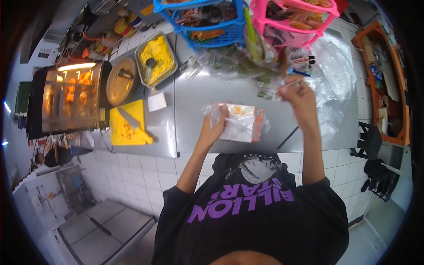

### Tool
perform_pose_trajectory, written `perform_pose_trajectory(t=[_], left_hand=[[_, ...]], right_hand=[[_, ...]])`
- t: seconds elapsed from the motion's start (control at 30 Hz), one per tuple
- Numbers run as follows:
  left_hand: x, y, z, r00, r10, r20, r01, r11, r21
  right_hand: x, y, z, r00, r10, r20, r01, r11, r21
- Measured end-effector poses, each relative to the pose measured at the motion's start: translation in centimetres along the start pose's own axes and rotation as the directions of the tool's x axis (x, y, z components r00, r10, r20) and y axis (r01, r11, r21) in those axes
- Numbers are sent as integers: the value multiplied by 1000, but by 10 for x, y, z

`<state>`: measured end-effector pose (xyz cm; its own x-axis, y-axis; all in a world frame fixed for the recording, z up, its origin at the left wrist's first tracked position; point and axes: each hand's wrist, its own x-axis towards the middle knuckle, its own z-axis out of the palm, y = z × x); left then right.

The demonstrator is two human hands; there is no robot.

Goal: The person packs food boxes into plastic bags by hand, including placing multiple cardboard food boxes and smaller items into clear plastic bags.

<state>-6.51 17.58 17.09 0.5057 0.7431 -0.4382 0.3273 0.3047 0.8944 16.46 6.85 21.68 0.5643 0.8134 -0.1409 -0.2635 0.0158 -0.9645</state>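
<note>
My left hand is shut on a clear plastic bag by the left edge of a white and orange cardboard box. The box lies on the steel table, with clear film over part of it. My right hand is raised at the right, fingertips pinched together on what looks like thin clear plastic. A dark thin stick rests near the table's front edge, below my right hand. Behind that hand lies a blue pen-like object.
A yellow cutting board bears a kitchen knife. Beyond it stand an oval basket, a metal tray of yellow food and a lit food warmer. Blue and pink racks stand behind; plastic bags lie right.
</note>
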Motion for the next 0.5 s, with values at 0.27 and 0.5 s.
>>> perform_pose_trajectory(t=[0.27,0.5], left_hand=[[1,10,-9,990,-24,140,32,998,-58],[5,7,-15,984,16,176,-31,996,79]], right_hand=[[-73,91,77,999,-43,20,45,986,-161],[-76,74,89,954,-299,-23,248,830,-500]])
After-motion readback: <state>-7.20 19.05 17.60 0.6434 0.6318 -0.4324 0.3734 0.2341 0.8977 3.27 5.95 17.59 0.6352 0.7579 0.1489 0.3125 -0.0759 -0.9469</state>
